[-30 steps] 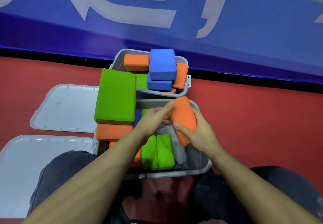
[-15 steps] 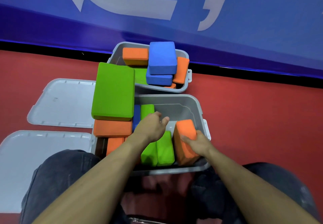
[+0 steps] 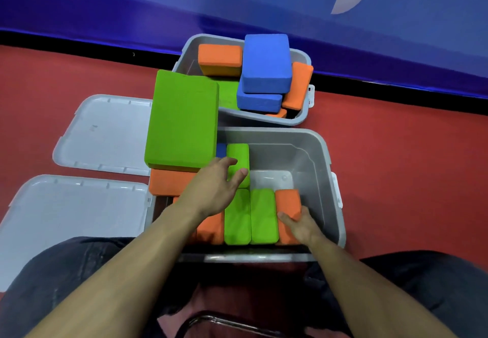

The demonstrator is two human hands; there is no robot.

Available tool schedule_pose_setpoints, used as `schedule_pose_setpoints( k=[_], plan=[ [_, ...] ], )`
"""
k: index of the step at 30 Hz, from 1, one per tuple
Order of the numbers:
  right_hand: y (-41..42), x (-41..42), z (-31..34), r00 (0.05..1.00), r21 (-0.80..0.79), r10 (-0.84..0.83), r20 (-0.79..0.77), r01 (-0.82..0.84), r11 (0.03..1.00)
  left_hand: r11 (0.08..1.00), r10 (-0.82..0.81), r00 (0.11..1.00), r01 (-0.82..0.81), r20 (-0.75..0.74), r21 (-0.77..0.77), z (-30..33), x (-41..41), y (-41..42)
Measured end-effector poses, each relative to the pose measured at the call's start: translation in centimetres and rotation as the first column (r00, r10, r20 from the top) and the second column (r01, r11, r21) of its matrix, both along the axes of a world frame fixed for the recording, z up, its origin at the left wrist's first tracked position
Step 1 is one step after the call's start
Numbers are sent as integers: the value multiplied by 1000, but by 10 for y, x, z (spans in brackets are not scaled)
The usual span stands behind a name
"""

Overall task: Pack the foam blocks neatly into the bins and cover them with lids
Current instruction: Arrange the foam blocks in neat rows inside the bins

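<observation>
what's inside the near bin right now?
In the near bin: two green blocks on edge, an orange block under the right hand, another green block by the left hand. The left side is covered.

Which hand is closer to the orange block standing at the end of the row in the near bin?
Right hand: it's touching the orange block. The left hand is across the row.

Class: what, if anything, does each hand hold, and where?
Right hand grips the upright orange block at its near end. Left hand holds nothing, fingers spread over a green block.
</observation>
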State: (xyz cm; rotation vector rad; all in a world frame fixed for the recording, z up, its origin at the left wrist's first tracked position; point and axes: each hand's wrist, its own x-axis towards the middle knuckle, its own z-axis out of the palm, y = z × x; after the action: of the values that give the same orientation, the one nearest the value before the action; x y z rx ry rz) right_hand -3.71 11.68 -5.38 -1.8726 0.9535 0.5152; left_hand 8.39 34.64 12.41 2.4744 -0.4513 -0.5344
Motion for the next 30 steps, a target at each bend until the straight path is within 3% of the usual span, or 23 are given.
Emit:
schedule_pose_setpoints(
  k=[3, 5, 7, 9, 11, 15, 18, 20, 24, 30],
  plan=[
    [-30, -3, -91, 999, 66, -28, 15, 27, 997, 1000, 25, 1000, -25, 14, -3, -3, 6, 10],
    [-30, 0, -93, 998, 68, -63, 18, 62, 996, 998, 64, 998, -64, 7, -18, -1, 9, 15],
    [-5, 5, -34, 996, -11, -85, -2, 85, 996, 992, 119, 993, -119, -5, -36, 2, 10, 18],
    [24, 10, 21, 999, -229, -38, 10, 40, 973, 979, 196, 981, -194, 16, -63, 2, 12, 22],
    [46, 19, 53, 987, -379, 50, 155, 13, 925, 949, 309, 946, -302, 96, -87, -1, 16, 29],
    [92, 59, 96, 863, -326, 271, 426, -134, 936, 787, 617, 764, -590, 188, -182, 5, 27, 49],
    [127, 83, 131, 746, -297, 402, 531, -281, 913, 611, 786, 617, -764, 45, -208, 10, 34, 60],
    [140, 93, 147, 701, -291, 462, 543, -359, 887, 551, 816, 569, -818, -99, -165, 10, 40, 62],
    [138, 104, 170, 681, -256, 545, 489, -486, 836, 500, 775, 527, -849, -348, -170, 0, 49, 65],
    [133, 122, 173, 724, -194, 462, 513, -426, 884, 340, 709, 466, -883, -529, -322, -6, 45, 75]
  ],
)
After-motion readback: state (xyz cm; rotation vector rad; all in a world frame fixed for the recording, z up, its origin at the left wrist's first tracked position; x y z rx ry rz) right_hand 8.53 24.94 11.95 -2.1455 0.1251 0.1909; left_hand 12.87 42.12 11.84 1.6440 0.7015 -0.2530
